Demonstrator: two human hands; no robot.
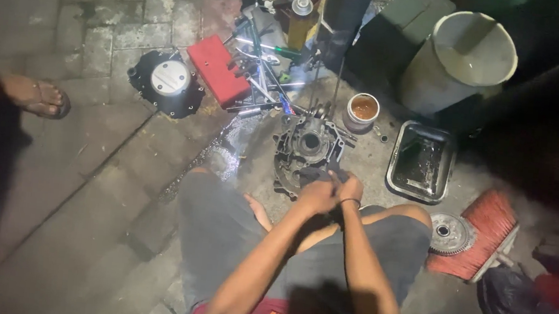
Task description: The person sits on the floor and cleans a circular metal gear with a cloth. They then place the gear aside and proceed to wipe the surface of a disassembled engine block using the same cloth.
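Both hands on the grey cast-metal engine case, at its near edge. Left hand and right hand are pressed together, fingers curled; I can't tell what they grip. Black rectangular oily metal tray sits right of the fingers, toothed steel gear just behind.

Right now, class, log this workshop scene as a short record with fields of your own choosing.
Setting: paved ground, dim light
Left hand: on the near edge of the engine casing
Right hand: beside the left, on the same edge; grip unclear
Left of casing: red box, round black cover
Right of casing: black tray, gear, red brush
Behind: small cup, white bucket
Other person: a sandalled foot
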